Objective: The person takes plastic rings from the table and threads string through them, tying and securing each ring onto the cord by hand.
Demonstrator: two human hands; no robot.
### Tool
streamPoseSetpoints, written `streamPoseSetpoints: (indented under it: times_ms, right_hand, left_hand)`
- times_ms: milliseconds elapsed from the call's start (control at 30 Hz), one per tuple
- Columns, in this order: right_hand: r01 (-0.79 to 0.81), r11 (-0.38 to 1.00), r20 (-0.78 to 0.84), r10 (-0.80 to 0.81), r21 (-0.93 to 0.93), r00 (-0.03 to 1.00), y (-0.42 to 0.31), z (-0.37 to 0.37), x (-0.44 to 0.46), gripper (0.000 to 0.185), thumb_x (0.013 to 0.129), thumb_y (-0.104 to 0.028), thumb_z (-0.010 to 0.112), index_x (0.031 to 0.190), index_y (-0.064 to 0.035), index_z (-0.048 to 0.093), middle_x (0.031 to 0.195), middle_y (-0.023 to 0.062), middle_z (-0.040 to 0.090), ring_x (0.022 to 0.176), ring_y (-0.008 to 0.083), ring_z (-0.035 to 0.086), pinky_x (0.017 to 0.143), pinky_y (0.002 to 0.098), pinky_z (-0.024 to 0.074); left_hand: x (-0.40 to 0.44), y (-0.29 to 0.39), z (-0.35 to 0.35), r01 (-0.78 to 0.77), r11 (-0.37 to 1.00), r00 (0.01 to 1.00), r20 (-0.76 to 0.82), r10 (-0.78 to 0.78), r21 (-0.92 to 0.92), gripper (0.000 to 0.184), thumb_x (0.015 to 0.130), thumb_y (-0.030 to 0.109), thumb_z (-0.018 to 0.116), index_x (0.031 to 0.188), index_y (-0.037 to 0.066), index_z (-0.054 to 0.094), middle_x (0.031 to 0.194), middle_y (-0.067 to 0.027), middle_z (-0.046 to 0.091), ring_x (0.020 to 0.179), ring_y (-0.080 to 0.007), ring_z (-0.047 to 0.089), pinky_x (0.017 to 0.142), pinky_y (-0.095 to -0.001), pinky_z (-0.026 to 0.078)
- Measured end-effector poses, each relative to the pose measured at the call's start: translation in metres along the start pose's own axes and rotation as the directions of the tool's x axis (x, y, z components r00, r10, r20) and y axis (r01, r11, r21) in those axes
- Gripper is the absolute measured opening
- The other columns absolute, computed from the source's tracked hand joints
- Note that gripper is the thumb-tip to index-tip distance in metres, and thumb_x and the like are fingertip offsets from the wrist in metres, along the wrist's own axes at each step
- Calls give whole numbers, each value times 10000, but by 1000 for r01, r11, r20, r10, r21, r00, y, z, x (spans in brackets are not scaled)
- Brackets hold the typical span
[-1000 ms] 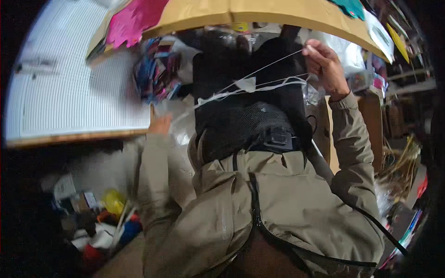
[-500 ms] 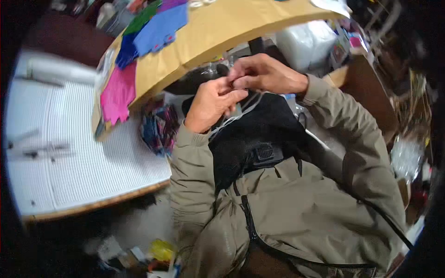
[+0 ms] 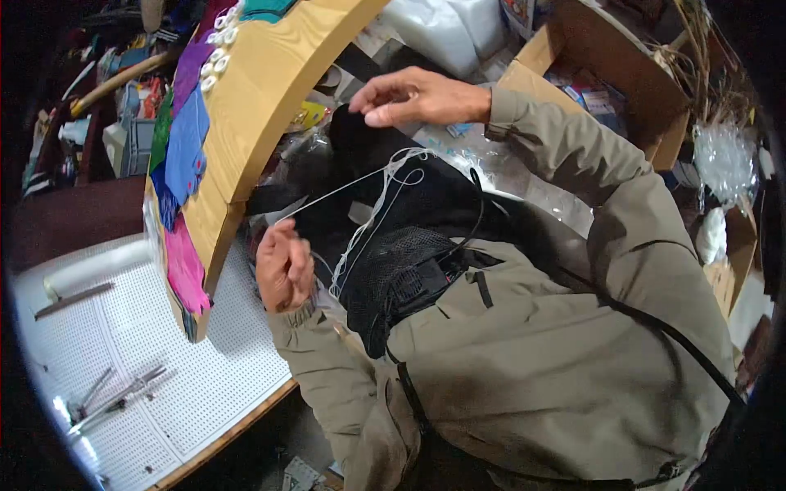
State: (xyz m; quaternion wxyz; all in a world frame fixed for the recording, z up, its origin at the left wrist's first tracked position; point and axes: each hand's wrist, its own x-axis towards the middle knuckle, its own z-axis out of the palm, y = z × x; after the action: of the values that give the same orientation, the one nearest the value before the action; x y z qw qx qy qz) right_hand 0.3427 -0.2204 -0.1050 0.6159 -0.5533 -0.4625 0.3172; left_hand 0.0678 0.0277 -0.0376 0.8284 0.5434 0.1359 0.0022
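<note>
A thin white string runs taut from my left hand across to a loose bundle of white strands lying over my black-clad lap. My left hand is closed, with the string at its curled, slightly blurred fingertips. My right hand hovers above the strands, apart from them, its fingers loosely bent and a gap between thumb and forefinger. Beside my left hand stands the edge of a curved, gold cloth-covered panel, with pink fabric and blue fabric on it.
Small white spools sit along the panel. A white perforated board with metal rods lies at left. At upper right are a cardboard box and clear plastic. A black cord crosses my jacket.
My hands were together over my lap and have parted. The left moved down and left, drawing out the string; the right moved slightly up and left. The view has shifted too.
</note>
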Motion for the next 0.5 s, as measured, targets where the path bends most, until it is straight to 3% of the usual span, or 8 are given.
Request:
streamPoseSetpoints:
  times_ms: [100, 200, 333, 500]
  right_hand:
    - [-1, 998, -73, 6, 67, 997, 9, -16, -5, 459, 1014, -268, 658, 1388, -13, 584, 1266, 90, 658, 1213, 157, 591, 1094, 332, 437]
    - [58, 995, -18, -56, 87, 998, 7, -12, -3, 457, 1019, -261, 649, 1391, -3, 578, 1300, 106, 654, 1231, 169, 592, 1100, 336, 440]
    - [107, 992, 91, -113, 63, 989, -5, 6, 4, 457, 1023, -238, 639, 1399, 10, 565, 1325, 125, 651, 1246, 181, 591, 1101, 339, 445]
    - [111, 992, 169, -119, 54, 978, -11, 11, 10, 460, 1016, -208, 642, 1406, 21, 556, 1335, 143, 652, 1250, 190, 596, 1097, 340, 455]
  left_hand:
    - [-16, 2, 1, -50, 993, 998, -42, 46, -109, 307, 1081, 209, 532, 1272, -18, 610, 603, -69, 536, 449, -68, 372, 424, -209, 306]
    - [-27, 8, 7, -172, 979, 984, -29, 176, 107, 316, 1074, 194, 540, 1311, -4, 610, 612, -78, 554, 426, -67, 351, 405, -219, 316]
    - [-30, 16, 7, -272, 942, 961, 4, 277, 196, 329, 1068, 172, 545, 1338, -8, 602, 673, -109, 596, 411, -77, 341, 395, -234, 334]
    - [-37, 24, 6, -366, 927, 931, 46, 363, 86, 308, 1063, 152, 550, 1308, -23, 613, 749, -165, 652, 415, -94, 403, 383, -240, 345]
